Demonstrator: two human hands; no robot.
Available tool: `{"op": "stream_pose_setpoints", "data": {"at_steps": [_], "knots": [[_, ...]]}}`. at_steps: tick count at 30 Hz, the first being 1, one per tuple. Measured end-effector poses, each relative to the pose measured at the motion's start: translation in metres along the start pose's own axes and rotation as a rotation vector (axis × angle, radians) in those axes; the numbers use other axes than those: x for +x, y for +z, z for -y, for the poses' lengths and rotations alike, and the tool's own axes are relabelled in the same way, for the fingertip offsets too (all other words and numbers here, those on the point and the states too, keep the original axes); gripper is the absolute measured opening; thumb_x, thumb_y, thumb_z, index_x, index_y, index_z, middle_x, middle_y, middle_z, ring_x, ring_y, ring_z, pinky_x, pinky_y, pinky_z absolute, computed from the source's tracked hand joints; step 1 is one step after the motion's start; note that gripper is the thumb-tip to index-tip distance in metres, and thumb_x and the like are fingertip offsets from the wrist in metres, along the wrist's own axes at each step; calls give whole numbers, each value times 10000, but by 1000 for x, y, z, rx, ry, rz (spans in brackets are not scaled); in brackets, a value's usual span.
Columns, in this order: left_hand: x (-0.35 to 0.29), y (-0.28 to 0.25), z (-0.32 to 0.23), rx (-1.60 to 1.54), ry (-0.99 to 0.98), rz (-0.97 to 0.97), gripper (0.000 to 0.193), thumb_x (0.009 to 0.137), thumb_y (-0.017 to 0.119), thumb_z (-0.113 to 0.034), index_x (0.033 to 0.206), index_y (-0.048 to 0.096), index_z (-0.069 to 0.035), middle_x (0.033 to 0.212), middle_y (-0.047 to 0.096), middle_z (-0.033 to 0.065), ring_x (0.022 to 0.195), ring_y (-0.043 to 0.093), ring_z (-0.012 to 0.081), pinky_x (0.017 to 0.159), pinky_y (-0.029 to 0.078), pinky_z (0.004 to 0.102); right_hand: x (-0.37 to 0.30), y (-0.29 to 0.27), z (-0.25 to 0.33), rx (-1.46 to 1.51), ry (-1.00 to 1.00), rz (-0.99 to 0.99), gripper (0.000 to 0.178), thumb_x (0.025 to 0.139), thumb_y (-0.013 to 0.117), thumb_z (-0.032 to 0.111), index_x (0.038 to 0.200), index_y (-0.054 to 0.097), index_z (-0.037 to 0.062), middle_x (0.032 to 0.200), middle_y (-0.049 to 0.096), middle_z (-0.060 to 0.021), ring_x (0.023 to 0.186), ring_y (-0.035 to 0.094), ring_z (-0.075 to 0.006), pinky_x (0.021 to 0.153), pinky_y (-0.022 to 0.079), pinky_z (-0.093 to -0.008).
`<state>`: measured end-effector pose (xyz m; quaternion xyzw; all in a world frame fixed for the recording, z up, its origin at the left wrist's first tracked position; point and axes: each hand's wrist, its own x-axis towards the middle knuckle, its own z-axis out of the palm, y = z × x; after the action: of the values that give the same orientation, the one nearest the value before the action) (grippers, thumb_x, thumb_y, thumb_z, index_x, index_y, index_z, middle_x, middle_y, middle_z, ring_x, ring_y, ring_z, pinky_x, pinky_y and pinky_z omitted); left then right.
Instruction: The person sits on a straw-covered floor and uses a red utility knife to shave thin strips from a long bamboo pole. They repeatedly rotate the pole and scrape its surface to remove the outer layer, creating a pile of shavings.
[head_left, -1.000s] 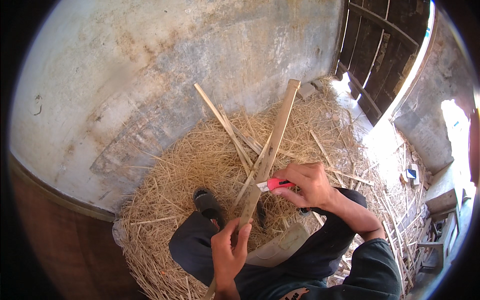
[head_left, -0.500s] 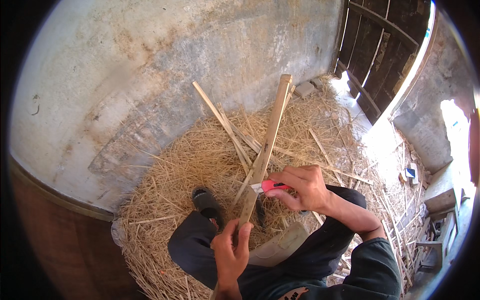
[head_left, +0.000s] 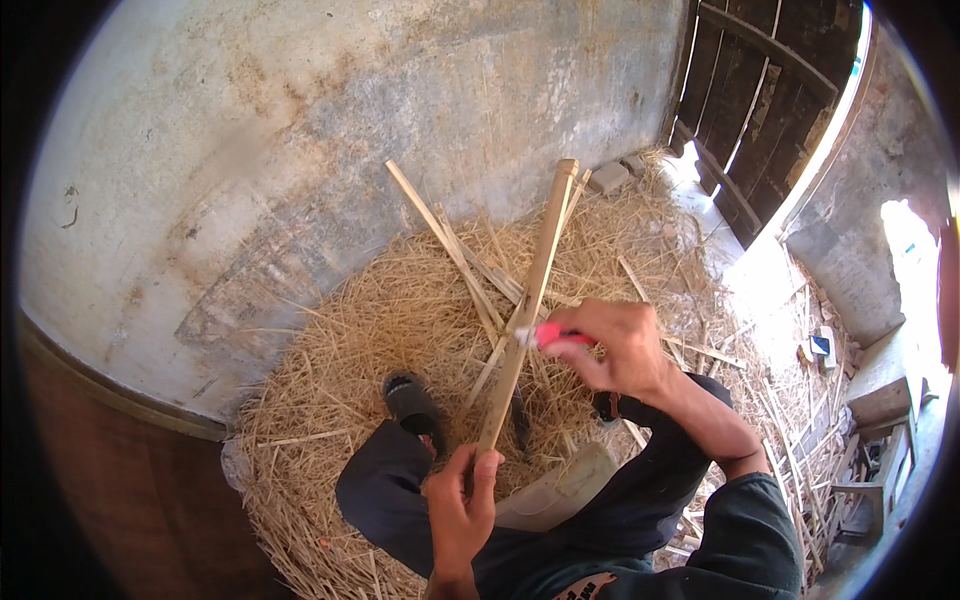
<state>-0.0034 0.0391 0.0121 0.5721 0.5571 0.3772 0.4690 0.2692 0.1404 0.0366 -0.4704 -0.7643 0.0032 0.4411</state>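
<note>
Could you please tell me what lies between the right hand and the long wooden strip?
In the head view, the red cutter, held in the right hand, extends toward the wooden strip; its blade is blurred.

A blurred knife [head_left: 553,336] at four o'clock, just off centre
The right hand [head_left: 622,345] is softly blurred too, and whether the knife touches the stick [head_left: 535,282] cannot be told; at six o'clock the left hand [head_left: 462,508] hides the stick's near end. The picture's edge cuts the door [head_left: 765,100] at two o'clock and the shirt [head_left: 745,540] toward five; the gadget [head_left: 822,346] at three is too small to identify.
</note>
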Motion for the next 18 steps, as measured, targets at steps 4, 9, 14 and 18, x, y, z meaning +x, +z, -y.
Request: {"op": "stream_pose_setpoints", "data": {"at_steps": [4, 9, 14, 18], "knots": [[-17, 0, 9, 35, -54, 53, 317, 1110, 620, -277, 995, 732, -3, 652, 532, -31, 599, 424, 27, 536, 313, 249, 25, -22, -48, -55, 207, -113, 260, 969, 804, 298, 1113, 814, 81, 820, 783, -110, 673, 757, -192, 579, 555, -311], [-22, 1, 15, 12, -116, 106, 338, 1124, 586, -285, 992, 726, -6, 668, 538, -29, 626, 449, 36, 564, 338, 241, 22, -20, -56, -73, 290, -129, 321, 1031, 743, 345, 1127, 797, 43, 745, 726, -74, 604, 646, -142, 564, 486, -299], [-12, -7, 34, -150, -146, 266, 409, 1175, 467, -300, 1011, 694, -1, 663, 424, -58, 619, 383, 40, 562, 307, 262, 21, -32, -72, 881, 693, 265, 402, 1139, 574, 402, 1142, 712, 25, 659, 406, 71, 543, 351, -50, 499, 266, -257], [-4, -7, 37, -181, -117, 306, 457, 1194, 400, -314, 1004, 666, 7, 677, 372, -68, 598, 323, 46, 550, 286, 279, 18, -19, -61, 768, 676, 195, 430, 1147, 544, 427, 1167, 706, 29, 678, 431, 76, 559, 375, -59, 515, 306, -252]]}}
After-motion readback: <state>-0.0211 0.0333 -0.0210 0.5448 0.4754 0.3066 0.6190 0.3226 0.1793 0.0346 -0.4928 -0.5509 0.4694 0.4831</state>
